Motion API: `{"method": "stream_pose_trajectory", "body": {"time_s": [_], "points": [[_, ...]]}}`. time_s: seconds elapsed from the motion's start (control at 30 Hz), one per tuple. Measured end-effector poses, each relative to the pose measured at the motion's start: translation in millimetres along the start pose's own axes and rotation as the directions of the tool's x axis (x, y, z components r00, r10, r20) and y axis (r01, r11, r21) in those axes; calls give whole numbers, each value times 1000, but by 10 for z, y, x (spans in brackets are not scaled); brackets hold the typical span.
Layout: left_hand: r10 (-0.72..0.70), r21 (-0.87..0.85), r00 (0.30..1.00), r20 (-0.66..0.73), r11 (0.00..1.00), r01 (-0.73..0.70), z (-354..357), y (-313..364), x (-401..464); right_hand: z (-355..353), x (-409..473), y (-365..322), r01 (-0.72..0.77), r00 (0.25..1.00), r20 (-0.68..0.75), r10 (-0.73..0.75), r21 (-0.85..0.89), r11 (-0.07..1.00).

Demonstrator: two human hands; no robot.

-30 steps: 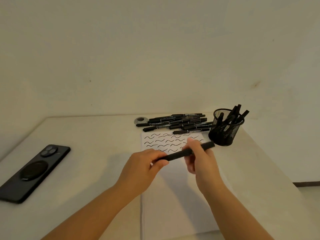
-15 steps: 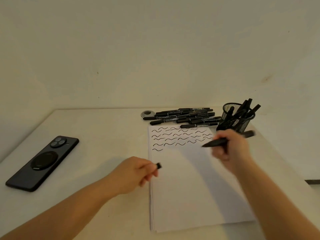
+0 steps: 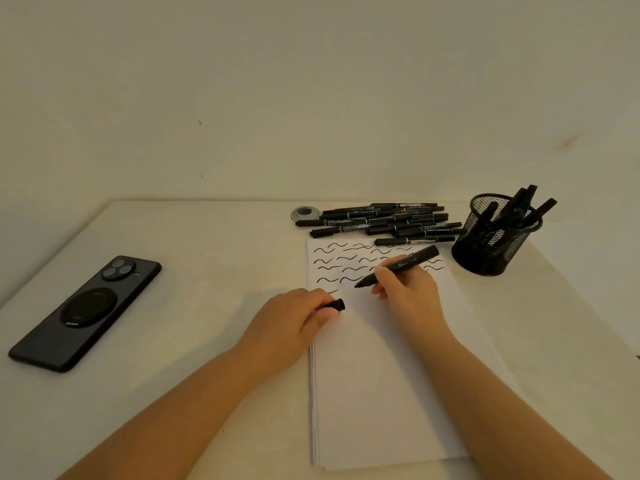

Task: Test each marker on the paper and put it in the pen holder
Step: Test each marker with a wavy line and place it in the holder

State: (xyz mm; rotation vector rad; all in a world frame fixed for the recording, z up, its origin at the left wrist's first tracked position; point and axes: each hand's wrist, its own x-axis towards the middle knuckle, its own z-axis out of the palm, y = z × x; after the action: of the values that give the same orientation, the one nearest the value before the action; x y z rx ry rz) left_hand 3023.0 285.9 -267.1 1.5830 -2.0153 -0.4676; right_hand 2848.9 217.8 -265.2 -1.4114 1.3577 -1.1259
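Testing marker (image 3: 398,268) (cap (image 3: 337,304) left-held)

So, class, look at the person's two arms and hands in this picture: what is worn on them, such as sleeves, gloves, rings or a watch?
Nothing is worn that shows. The left hand and the right hand are bare, with no gloves, and no rings can be seen. Both forearms are uncovered right down to the frame's lower edge: no sleeve, watch or bracelet is in view.
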Motion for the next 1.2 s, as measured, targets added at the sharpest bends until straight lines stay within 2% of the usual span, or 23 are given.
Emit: {"method": "stream_pose_trajectory", "body": {"time_s": [0.07, 0.27, 0.47, 0.57, 0.67, 0.77, 0.9, 1.07, 1.2], "points": [[-2, -23, 1000, -4, 1000, 1, 3, -30, -8, 4, 6, 35, 21, 1000, -12, -21, -44, 999], [-19, -65, 1000, 5, 998, 19, 16, -45, -5, 53, -11, 46, 104, 987, 138, -81, -170, 980], [-20, -100, 1000, 9, 995, 21, 19, -64, -7, -4, 8, 56, 53, 998, -9, -57, -241, 969], [-34, -139, 999, 3, 990, 34, 33, -77, -3, -52, 0, 41, 101, 988, -104, -115, -124, 987], [-65, -204, 998, -9, 977, 61, 49, -89, -3, -102, -13, 22, 75, 990, -124, -64, 83, 994], [-82, -243, 997, -13, 967, 77, 46, -92, -6, -128, -34, -10, 28, 999, -30, -22, 186, 982], [-92, -260, 996, -14, 962, 85, 37, -95, -4, -109, -98, -65, -39, 985, 171, -27, 371, 928], [-101, -280, 995, -16, 956, 93, 39, -89, 0, -76, -137, -88, -83, 974, 227, -5, 376, 923], [-100, -279, 995, -20, 956, 90, 42, -87, 3, -72, -166, -106, -74, 966, 260, -7, 301, 951]]}}
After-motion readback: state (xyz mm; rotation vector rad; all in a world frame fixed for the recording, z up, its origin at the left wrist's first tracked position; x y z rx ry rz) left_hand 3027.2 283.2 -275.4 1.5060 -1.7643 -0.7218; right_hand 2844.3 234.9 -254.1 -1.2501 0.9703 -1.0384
